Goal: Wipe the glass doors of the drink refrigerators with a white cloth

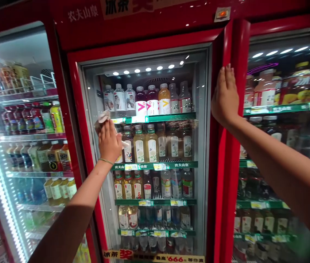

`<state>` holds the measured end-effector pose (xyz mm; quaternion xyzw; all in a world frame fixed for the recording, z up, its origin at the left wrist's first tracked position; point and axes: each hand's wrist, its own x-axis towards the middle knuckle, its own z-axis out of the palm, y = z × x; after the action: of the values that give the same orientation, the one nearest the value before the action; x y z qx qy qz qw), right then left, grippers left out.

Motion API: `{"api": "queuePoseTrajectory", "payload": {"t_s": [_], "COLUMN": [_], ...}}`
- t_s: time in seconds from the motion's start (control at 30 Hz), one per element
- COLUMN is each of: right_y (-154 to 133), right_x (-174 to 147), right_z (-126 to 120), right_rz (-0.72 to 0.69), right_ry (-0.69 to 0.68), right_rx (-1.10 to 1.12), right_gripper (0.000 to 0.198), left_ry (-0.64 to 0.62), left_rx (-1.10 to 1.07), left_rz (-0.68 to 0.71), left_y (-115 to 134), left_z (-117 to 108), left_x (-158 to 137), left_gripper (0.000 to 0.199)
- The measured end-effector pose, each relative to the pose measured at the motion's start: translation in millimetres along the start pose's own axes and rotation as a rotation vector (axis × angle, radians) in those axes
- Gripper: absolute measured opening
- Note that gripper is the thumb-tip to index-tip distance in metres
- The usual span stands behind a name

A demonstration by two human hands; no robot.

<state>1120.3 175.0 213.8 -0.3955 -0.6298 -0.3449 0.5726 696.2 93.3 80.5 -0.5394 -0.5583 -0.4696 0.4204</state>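
My left hand [109,143] presses a crumpled pale cloth [104,117] against the left side of the glass door [149,142] of a red drinks fridge. A bit of the cloth shows beside the thumb; the rest is under the palm. A thin band circles that wrist. On the red edge [227,47] at the right of the door rests my right hand [226,96], fingers stretched upward and together, holding nothing. Bottles stand on shelves behind the glass, among them an orange-filled bottle [164,99] on the top shelf.
To the left stands another fridge with drink shelves [34,137] and a bright light strip [0,182]. A third fridge with bottles [266,91] is at the right, partly behind my right arm. A printed strip [155,256] runs along the bottom of the middle door.
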Motion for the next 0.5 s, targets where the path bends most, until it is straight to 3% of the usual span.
{"api": "queuePoseTrajectory", "payload": {"t_s": [0.37,0.5], "right_y": [-3.8,-1.0], "right_x": [-1.5,-2.3], "right_z": [-5.9,-6.1], "right_rz": [0.031,0.04], "right_ry": [-0.043,-0.054], "right_rx": [0.034,0.062], "right_gripper": [0.07,0.074], "left_ry": [-0.026,-0.078], "left_rx": [-0.176,-0.207], "left_rz": [0.388,0.471], "left_y": [245.5,306.6], "left_z": [67.3,92.4], "left_x": [-1.9,-10.1], "left_gripper": [0.061,0.056]}}
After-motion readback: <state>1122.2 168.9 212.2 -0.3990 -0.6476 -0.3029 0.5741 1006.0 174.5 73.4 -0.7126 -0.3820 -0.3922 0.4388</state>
